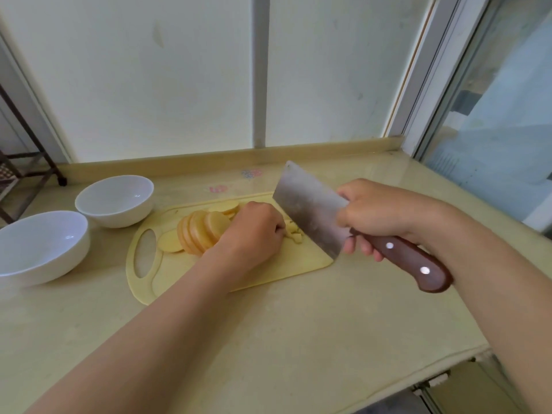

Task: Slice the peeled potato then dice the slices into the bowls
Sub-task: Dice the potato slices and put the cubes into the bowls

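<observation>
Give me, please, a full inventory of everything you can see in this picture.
bowls: two, white, on the counter left of the board
cutting board: one, pale yellow, centre of the counter
potato slices: several, yellow, leaning in a row on the board
diced potato: a few bits, pale yellow, by the blade
cleaver: one, steel blade, brown handle, at the board's right end
counter: one, beige
rack: one, dark, far left
window: one, right
left hand: fingers curled on the slices
right hand: grips the cleaver
</observation>
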Tool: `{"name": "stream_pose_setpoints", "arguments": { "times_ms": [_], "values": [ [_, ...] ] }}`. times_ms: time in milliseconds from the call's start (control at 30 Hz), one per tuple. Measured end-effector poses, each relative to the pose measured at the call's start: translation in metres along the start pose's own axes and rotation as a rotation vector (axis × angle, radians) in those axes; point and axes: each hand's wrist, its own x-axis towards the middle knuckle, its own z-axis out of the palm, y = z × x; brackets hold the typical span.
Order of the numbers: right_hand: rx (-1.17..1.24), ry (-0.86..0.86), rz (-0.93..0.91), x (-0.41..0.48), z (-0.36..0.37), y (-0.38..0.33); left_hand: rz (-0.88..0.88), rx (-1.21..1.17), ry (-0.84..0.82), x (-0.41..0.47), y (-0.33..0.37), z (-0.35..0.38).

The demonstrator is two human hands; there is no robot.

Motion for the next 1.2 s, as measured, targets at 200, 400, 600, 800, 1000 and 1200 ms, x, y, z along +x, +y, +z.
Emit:
{"name": "stream_pose_setpoints", "arguments": {
  "times_ms": [200, 400, 600, 800, 1000, 1200],
  "values": [
    [0.387, 0.151, 0.033, -0.002, -0.003, 0.043, -0.029, -0.005, 0.018, 0.001, 0.003, -0.001],
    [0.528, 0.087, 0.111, 0.007, 0.022, 0.075, -0.066, -0.026, 0.013, -0.001, 0.015, 0.003],
    [0.541, 0.003, 0.110, 0.010, 0.033, 0.071, -0.027, 0.053, -0.138, -0.004, 0.019, 0.011],
    [0.530, -0.082, 0.148, 0.007, 0.050, 0.055, -0.021, 0.033, -0.176, -0.002, 0.022, 0.019],
    [0.533, -0.046, 0.123, 0.008, 0.062, 0.049, -0.002, 0.010, -0.150, 0.002, 0.018, 0.029],
    [0.543, -0.049, 0.114, 0.006, 0.060, 0.050, -0.003, -0.006, -0.139, 0.003, 0.024, 0.032]
  ]
}}
